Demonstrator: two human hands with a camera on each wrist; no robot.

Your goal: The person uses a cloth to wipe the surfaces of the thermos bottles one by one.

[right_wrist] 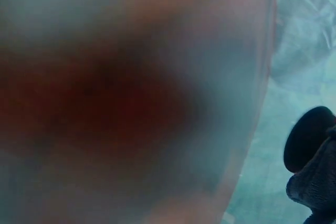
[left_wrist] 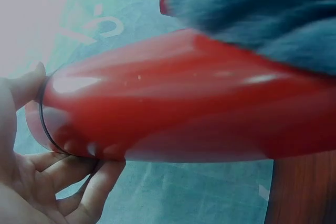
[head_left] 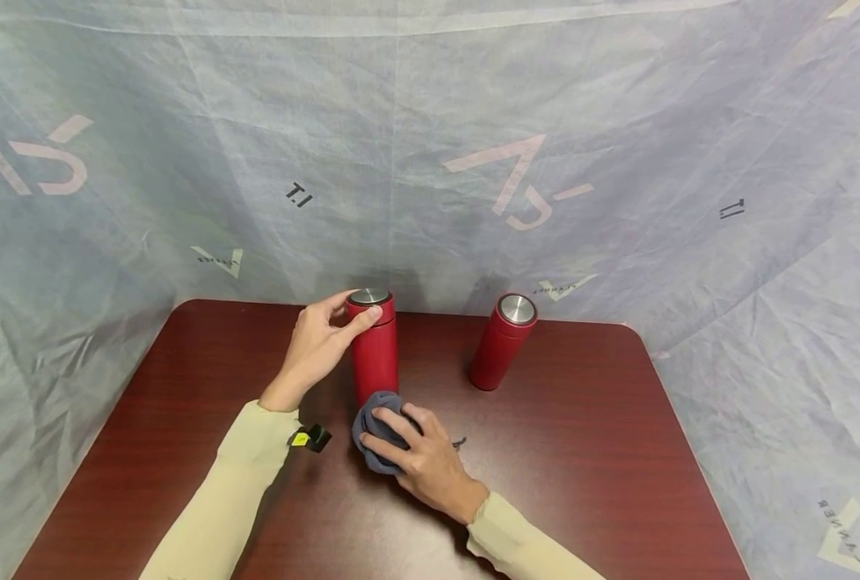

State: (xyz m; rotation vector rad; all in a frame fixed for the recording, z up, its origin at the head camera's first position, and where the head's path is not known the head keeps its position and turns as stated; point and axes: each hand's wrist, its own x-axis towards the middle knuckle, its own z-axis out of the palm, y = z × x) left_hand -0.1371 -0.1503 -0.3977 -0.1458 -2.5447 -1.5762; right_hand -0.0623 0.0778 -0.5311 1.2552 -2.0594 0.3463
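Observation:
A red thermos bottle (head_left: 375, 358) with a silver-topped lid stands near the middle of the table. Thumb and fingers of my left hand (head_left: 318, 338) grip it around the lid end. In the left wrist view the bottle (left_wrist: 157, 103) spans the frame, with the left hand (left_wrist: 58, 182) at its lid end. My right hand (head_left: 430, 463) holds a bunched grey-blue cloth (head_left: 377, 409) against the bottle's lower part. That cloth (left_wrist: 262, 19) looks blurred in the left wrist view. The right wrist view is mostly blurred; a dark round base (right_wrist: 307, 140) and the cloth (right_wrist: 317, 182) show at its right edge.
A second red thermos bottle (head_left: 500, 342) stands upright on the right, apart from both hands. The dark reddish wooden table (head_left: 582, 451) ends at a grey printed fabric sheet (head_left: 415, 161) behind and at both sides.

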